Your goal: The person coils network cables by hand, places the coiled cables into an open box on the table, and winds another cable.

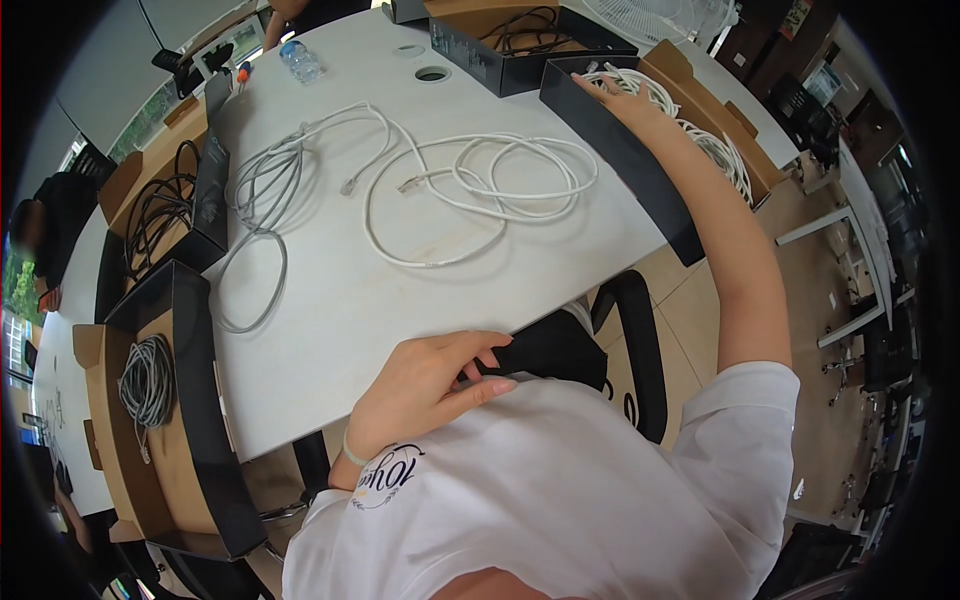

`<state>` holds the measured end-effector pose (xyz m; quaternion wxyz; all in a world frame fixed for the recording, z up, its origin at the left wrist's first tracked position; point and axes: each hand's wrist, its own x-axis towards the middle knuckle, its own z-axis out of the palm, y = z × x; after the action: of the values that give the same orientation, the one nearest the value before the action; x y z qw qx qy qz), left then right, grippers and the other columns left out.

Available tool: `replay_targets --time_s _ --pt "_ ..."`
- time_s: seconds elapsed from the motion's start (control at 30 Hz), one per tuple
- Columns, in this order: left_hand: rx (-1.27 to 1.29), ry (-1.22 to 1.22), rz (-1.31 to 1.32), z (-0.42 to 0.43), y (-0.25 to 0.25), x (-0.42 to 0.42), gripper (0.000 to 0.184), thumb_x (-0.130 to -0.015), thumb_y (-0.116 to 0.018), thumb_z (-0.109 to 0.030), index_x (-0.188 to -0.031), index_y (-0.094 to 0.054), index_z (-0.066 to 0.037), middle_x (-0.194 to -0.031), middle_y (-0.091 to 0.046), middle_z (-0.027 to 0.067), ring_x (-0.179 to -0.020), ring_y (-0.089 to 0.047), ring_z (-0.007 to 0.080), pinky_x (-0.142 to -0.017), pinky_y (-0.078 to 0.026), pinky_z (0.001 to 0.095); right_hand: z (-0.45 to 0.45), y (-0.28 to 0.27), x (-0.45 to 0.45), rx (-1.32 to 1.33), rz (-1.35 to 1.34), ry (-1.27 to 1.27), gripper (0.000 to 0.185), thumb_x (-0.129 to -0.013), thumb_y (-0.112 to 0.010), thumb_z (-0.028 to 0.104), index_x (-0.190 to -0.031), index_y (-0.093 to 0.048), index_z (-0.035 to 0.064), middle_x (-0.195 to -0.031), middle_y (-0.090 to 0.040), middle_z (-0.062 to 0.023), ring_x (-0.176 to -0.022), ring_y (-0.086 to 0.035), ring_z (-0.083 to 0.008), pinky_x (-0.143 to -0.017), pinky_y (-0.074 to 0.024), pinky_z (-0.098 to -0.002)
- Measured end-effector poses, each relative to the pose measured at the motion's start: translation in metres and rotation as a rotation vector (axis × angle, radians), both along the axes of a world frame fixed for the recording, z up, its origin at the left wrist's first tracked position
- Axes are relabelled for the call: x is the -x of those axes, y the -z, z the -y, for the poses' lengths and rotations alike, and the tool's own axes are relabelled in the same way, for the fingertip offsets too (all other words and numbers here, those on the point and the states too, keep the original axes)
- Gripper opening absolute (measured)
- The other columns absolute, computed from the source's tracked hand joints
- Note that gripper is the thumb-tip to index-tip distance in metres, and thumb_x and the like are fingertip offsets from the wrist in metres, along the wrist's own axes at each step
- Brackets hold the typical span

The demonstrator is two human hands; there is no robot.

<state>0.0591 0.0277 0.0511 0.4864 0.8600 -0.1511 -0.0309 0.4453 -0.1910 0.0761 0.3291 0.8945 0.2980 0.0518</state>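
My right hand [622,98] reaches into the long black box [620,150] at the upper right, its fingers spread over coiled white cables [715,150]. Whether it grips one of them is hard to tell. My left hand [440,385] rests near my body at the table's front edge, fingers apart and curved, holding nothing. On the white table [400,320], a loosely looped white cable [505,215] lies in the middle. To its left is a grey cable [270,190] in a loose bundle, with one plug end near the white loops.
A box with a grey coil [147,385] stands at the lower left, and a box with black cables [160,215] above it. Another black-cable box [520,50] and a plastic bottle [300,62] are at the far side. Other people are partly visible.
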Motion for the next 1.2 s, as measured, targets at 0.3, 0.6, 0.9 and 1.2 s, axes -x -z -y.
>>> replay_targets --time_s 0.3,0.6,0.9,1.2 --pt "0.016 0.012 0.006 -0.003 -0.003 0.0 0.039 -0.079 -0.067 -0.02 -0.112 -0.057 -0.001 -0.083 -0.063 0.0089 -0.065 -0.06 0.0153 -0.059 -0.048 0.0247 0.036 -0.03 0.005 -0.971 -0.611 -0.161 0.045 -0.085 -0.057 0.027 -0.128 -0.051 0.0133 -0.129 -0.051 -0.0135 -0.119 -0.047 -0.0279 -0.1 -0.0355 -0.0315" --pt "0.014 -0.025 -0.015 0.0 -0.003 0.002 0.038 -0.08 -0.067 -0.02 -0.111 -0.057 -0.002 -0.082 -0.063 0.0091 -0.064 -0.06 0.0154 -0.059 -0.048 0.0253 -0.034 -0.051 0.198 -0.786 -0.521 -0.578 0.052 -0.083 -0.061 0.032 -0.125 -0.05 0.0035 -0.124 -0.054 -0.0141 -0.112 -0.051 -0.0296 -0.099 -0.0365 -0.0407" --pt "-0.171 -0.307 0.528 0.003 0.003 -0.004 0.046 -0.074 -0.071 -0.021 -0.114 -0.055 -0.003 -0.118 -0.052 0.0125 -0.108 -0.05 0.0272 -0.09 -0.042 0.0368 -0.053 0.016 0.191 -0.858 -0.474 -0.533 0.044 -0.077 -0.059 0.012 -0.119 -0.052 -0.002 -0.097 -0.061 -0.0183 -0.085 -0.057 -0.0357 -0.081 -0.0458 -0.0401" --pt "-0.418 -0.453 0.392 0.004 0.013 -0.005 0.028 -0.078 -0.068 -0.027 -0.096 -0.064 -0.007 -0.09 -0.058 0.0074 -0.087 -0.054 0.0229 -0.089 -0.039 0.0366 -0.033 0.005 0.215 -1.835 -0.954 -0.562 0.028 -0.082 -0.06 0.004 -0.109 -0.06 -0.002 -0.089 -0.059 0.0008 -0.07 -0.05 -0.005 -0.061 -0.0415 -0.0177"
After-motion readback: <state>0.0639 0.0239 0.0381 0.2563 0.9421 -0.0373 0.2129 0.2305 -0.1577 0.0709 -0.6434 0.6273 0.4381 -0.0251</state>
